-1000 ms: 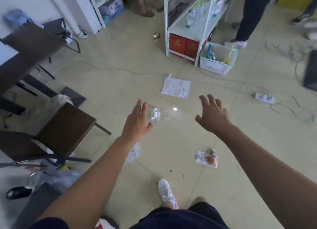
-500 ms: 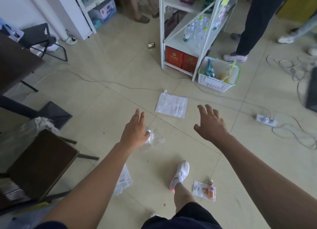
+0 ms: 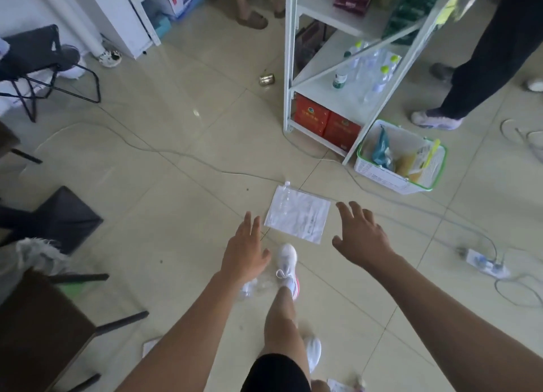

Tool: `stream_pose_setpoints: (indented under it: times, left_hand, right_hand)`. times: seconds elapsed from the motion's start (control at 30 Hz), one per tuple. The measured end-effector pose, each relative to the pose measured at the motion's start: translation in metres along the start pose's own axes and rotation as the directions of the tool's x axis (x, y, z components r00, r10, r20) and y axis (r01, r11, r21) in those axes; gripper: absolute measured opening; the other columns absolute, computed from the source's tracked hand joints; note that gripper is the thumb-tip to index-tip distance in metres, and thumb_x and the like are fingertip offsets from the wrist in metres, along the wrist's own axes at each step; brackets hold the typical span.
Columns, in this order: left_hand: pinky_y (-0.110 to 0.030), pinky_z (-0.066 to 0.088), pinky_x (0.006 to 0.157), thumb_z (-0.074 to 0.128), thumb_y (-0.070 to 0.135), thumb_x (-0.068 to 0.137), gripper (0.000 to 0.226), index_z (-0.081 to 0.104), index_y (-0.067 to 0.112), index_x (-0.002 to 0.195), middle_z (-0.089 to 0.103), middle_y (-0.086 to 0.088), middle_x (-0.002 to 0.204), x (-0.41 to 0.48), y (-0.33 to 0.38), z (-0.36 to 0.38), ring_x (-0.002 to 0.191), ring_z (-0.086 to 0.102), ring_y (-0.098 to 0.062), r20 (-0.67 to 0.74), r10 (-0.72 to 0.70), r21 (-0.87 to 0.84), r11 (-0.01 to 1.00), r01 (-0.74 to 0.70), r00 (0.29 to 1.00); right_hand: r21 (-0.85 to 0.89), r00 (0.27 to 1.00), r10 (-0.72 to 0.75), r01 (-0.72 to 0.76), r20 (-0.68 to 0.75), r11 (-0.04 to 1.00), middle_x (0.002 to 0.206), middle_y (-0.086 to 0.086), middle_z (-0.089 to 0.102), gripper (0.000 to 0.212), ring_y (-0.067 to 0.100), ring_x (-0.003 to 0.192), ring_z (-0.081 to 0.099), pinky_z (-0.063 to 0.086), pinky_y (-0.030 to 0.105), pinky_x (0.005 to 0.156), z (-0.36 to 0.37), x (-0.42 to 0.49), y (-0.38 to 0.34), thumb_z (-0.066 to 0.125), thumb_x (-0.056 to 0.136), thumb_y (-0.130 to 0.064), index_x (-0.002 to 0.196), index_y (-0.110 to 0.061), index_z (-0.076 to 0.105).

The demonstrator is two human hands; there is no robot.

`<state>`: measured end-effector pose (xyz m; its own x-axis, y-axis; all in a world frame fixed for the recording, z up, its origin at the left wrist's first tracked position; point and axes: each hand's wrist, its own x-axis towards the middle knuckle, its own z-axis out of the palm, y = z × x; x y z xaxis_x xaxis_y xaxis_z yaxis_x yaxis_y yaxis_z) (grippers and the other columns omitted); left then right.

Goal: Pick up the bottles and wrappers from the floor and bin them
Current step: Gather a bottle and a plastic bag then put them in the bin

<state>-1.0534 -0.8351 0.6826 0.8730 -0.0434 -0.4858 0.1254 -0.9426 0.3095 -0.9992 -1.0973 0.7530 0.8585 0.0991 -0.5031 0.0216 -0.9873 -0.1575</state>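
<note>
Head view: left hand [image 3: 245, 253] and right hand [image 3: 360, 238] hover empty, fingers spread; a bottle [image 3: 255, 287] lies on the floor [image 3: 176, 144] below the left wrist, a wrapper [image 3: 298, 213] ahead. Pickup looks barely begun.

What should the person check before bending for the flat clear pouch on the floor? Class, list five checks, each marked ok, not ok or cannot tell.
1. Hands free: ok; left hand and right hand are open, holding nothing.
2. Pouch reachable: ok; clear pouch lies flat and uncovered, just beyond both hands.
3. Bottle collected: not ok; crushed clear bottle lies beside the white shoe.
4. Floor free of trip hazards: not ok; a cable crosses the tiles near the pouch.
5. Bin identified: cannot tell; white basket holds packets, its use unclear.
</note>
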Motion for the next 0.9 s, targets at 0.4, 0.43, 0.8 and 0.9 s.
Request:
stream_pose_setpoints:
  times: [0.4, 0.43, 0.8, 0.9]
  left_hand:
    - [-0.047, 0.038, 0.115, 0.060, 0.048, 0.098, 0.093, 0.005, 0.014, 0.165, -0.002, -0.012, 0.174, 0.369, -0.079, 0.202, 0.155, 0.025, -0.033, 0.281, -0.202, -0.002, 0.977, 0.211, 0.938]
    - [-0.046, 0.038, 0.114, 0.059, 0.046, 0.098, 0.092, 0.005, 0.015, 0.165, -0.002, -0.010, 0.174, 0.391, -0.081, 0.219, 0.155, 0.026, -0.032, 0.280, -0.175, 0.017, 0.984, 0.178, 0.944]
    - [-0.047, 0.045, 0.098, 0.059, 0.050, 0.091, 0.076, 0.031, 0.015, 0.153, 0.039, -0.006, 0.154, 0.574, -0.122, 0.431, 0.136, 0.048, -0.034, 0.271, -0.224, 0.024, 0.974, 0.226, 0.936]
    - [-0.045, 0.046, 0.097, 0.059, 0.061, 0.089, 0.071, 0.046, 0.014, 0.140, 0.056, -0.007, 0.135, 0.624, -0.129, 0.461, 0.125, 0.056, -0.033, 0.165, -0.335, -0.063, 0.935, 0.349, 0.928]
  right_hand:
    - [-0.174, 0.945, 0.013, 0.046, 0.328, 0.984, 0.149, 0.006, 0.033, 0.076, 0.032, 0.134, 0.039, 0.045, 0.043, 0.098, 0.190, 0.372, 0.068, 0.061, 0.089, -0.027, 0.154, -0.021, 0.023]
    - [-0.166, 0.942, 0.015, 0.044, 0.336, 0.985, 0.148, 0.007, 0.034, 0.075, 0.032, 0.133, 0.039, 0.045, 0.044, 0.098, 0.211, 0.394, 0.078, 0.061, 0.089, -0.026, 0.154, -0.020, 0.024]
    - [-0.216, 0.928, -0.061, 0.149, 0.367, 0.965, 0.133, 0.008, 0.049, 0.063, 0.029, 0.124, 0.048, 0.049, 0.041, 0.093, 0.457, 0.598, 0.164, 0.062, 0.089, -0.021, 0.146, -0.016, 0.037]
    - [-0.170, 0.956, -0.111, 0.161, 0.270, 0.972, 0.135, 0.009, 0.047, 0.059, 0.030, 0.125, 0.047, 0.047, 0.043, 0.094, 0.508, 0.656, 0.157, 0.066, 0.090, -0.026, 0.141, -0.014, 0.040]
